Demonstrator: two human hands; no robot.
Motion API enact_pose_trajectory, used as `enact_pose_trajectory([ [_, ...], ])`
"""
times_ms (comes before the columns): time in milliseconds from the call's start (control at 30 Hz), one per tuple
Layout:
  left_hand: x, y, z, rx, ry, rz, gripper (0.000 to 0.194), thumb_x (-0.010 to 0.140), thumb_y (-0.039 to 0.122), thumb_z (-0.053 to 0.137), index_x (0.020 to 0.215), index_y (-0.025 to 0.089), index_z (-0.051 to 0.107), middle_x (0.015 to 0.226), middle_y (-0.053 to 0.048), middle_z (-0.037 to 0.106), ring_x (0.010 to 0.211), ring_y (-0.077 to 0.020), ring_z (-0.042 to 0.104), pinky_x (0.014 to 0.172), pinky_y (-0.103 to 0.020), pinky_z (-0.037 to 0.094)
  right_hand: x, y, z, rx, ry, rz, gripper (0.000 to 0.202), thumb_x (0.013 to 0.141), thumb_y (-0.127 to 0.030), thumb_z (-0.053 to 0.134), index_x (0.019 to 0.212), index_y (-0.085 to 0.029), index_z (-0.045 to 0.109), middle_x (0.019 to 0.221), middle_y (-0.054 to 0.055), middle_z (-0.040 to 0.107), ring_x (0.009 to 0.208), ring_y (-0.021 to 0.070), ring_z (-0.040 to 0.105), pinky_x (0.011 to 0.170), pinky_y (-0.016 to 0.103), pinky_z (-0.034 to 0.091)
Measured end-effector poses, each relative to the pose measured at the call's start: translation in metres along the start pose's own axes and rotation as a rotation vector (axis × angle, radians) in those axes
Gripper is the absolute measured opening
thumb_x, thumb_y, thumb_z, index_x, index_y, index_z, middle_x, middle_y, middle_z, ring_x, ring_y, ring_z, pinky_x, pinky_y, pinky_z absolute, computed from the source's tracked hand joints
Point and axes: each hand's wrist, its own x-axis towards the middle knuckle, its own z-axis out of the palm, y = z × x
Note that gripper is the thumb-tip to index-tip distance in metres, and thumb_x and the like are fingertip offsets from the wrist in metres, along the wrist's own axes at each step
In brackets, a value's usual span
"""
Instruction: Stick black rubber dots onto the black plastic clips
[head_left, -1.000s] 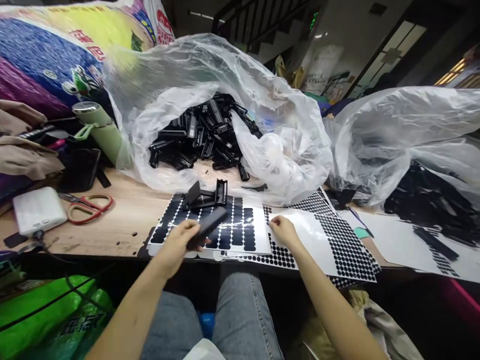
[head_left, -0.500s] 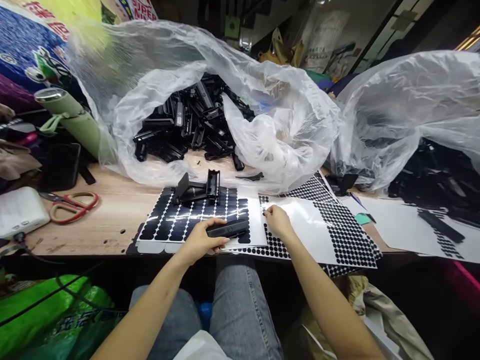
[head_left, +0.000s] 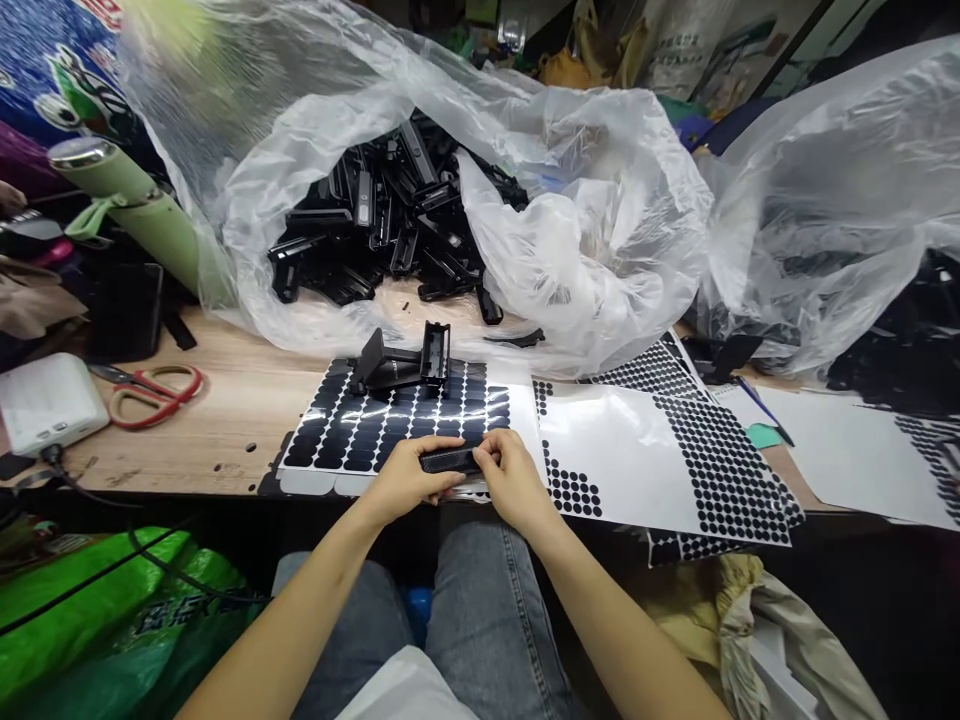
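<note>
My left hand (head_left: pixel 405 482) is closed around a long black plastic housing (head_left: pixel 448 460), held level just above the bench's front edge. At its right end, my right hand (head_left: pixel 519 482) is in a pinch, with thumb and forefinger touching the housing. Whatever lies between those fingertips is hidden. Under and behind the hands is a sheet of large black stickers (head_left: pixel 337 425), with more black housings (head_left: pixel 435 355) resting on its far edge. To the right lies a white sheet of small round black stickers (head_left: pixel 622 440), partly peeled bare.
A clear plastic bag (head_left: pixel 600 250) spills a heap of black housings (head_left: pixel 405 215) at the back. Red-handled scissors (head_left: pixel 157 395), a white power bank (head_left: pixel 52 405) and a green bottle (head_left: pixel 142 215) are at the left. Another plastic bag (head_left: pixel 817 200) stands at the right.
My right hand has moved left from the sheet of small dots to the right end of the housing. My left hand still holds the housing. The view has shifted slightly.
</note>
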Motion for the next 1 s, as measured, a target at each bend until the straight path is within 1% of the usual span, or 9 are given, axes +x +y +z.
enact_pose_trajectory([
  [200, 0.002, -0.006, -0.001, -0.007, -0.004, 0.002, 0.051, 0.064, 0.027, 0.071, 0.111, 0.014, 0.058, 0.053, 0.002, 0.059, 0.045, -0.0113, 0.054, 0.043, -0.022, 0.045, -0.002, 0.0, 0.005, -0.048, 0.017, -0.001, 0.012, 0.079, -0.022, 0.045, 0.067, -0.02, 0.047, 0.09, 0.006, 0.051, 0.08, 0.0173, 0.051, 0.077, 0.036, 0.043],
  [333, 0.003, -0.009, -0.001, -0.023, -0.002, 0.008, 0.05, 0.064, 0.027, 0.07, 0.111, 0.014, 0.058, 0.053, 0.002, 0.059, 0.044, -0.0111, 0.053, 0.043, -0.022, 0.045, -0.002, 0.002, 0.007, -0.102, 0.013, -0.05, 0.012, 0.08, -0.024, 0.044, 0.07, -0.02, 0.048, 0.09, 0.006, 0.051, 0.083, 0.0185, 0.051, 0.076, 0.036, 0.043],
  [433, 0.004, -0.009, -0.002, -0.029, -0.01, 0.004, 0.05, 0.064, 0.026, 0.07, 0.111, 0.013, 0.057, 0.052, 0.002, 0.06, 0.044, -0.0106, 0.053, 0.043, -0.021, 0.044, 0.021, 0.004, -0.001, -0.216, 0.094, -0.05, 0.011, 0.081, -0.029, 0.045, 0.081, -0.019, 0.051, 0.091, 0.008, 0.052, 0.085, 0.0207, 0.051, 0.076, 0.036, 0.044],
  [533, 0.003, -0.008, -0.002, -0.009, -0.017, -0.002, 0.05, 0.065, 0.026, 0.069, 0.113, 0.014, 0.057, 0.051, 0.002, 0.059, 0.042, -0.0093, 0.051, 0.043, -0.021, 0.044, 0.061, 0.006, -0.009, -0.424, 0.238, 0.077, 0.022, 0.082, -0.029, 0.046, 0.096, -0.012, 0.052, 0.1, 0.016, 0.052, 0.094, 0.0267, 0.051, 0.079, 0.039, 0.042],
  [600, 0.002, -0.007, -0.002, 0.002, -0.01, 0.002, 0.05, 0.065, 0.026, 0.069, 0.113, 0.014, 0.057, 0.052, 0.002, 0.059, 0.043, -0.0093, 0.051, 0.044, -0.021, 0.044, 0.084, 0.01, -0.011, -0.529, 0.223, 0.164, 0.025, 0.08, -0.026, 0.05, 0.096, -0.007, 0.053, 0.103, 0.022, 0.052, 0.096, 0.0303, 0.052, 0.08, 0.041, 0.041],
  [667, 0.001, -0.006, -0.002, 0.008, -0.01, 0.006, 0.05, 0.065, 0.026, 0.069, 0.113, 0.014, 0.056, 0.053, 0.002, 0.06, 0.044, -0.0097, 0.052, 0.045, -0.021, 0.045, 0.096, 0.014, -0.011, -0.557, 0.19, 0.203, 0.023, 0.078, -0.023, 0.052, 0.092, -0.006, 0.056, 0.102, 0.024, 0.053, 0.092, 0.0308, 0.055, 0.079, 0.04, 0.041],
  [767, 0.001, -0.005, -0.002, 0.012, -0.023, 0.013, 0.05, 0.065, 0.025, 0.069, 0.112, 0.015, 0.055, 0.058, 0.002, 0.061, 0.047, -0.0102, 0.054, 0.046, -0.022, 0.047, 0.097, 0.021, -0.01, -0.545, 0.198, 0.203, 0.018, 0.079, -0.022, 0.05, 0.088, -0.008, 0.058, 0.099, 0.022, 0.056, 0.09, 0.0283, 0.057, 0.078, 0.038, 0.042],
  [867, 0.002, -0.006, -0.003, 0.015, -0.036, 0.027, 0.051, 0.064, 0.024, 0.069, 0.112, 0.016, 0.054, 0.068, 0.0, 0.062, 0.049, -0.0103, 0.055, 0.048, -0.023, 0.049, 0.091, 0.023, -0.009, -0.54, 0.212, 0.208, 0.021, 0.079, -0.024, 0.05, 0.093, -0.01, 0.056, 0.099, 0.02, 0.057, 0.092, 0.0271, 0.056, 0.078, 0.036, 0.042],
  [1000, 0.001, -0.006, -0.004, 0.024, -0.055, 0.039, 0.052, 0.064, 0.022, 0.069, 0.113, 0.018, 0.053, 0.075, 0.0, 0.064, 0.052, -0.0108, 0.057, 0.053, -0.025, 0.051, 0.091, 0.021, -0.008, -0.542, 0.223, 0.244, 0.024, 0.079, -0.026, 0.05, 0.092, -0.007, 0.057, 0.102, 0.023, 0.056, 0.089, 0.0281, 0.057, 0.075, 0.035, 0.042],
])
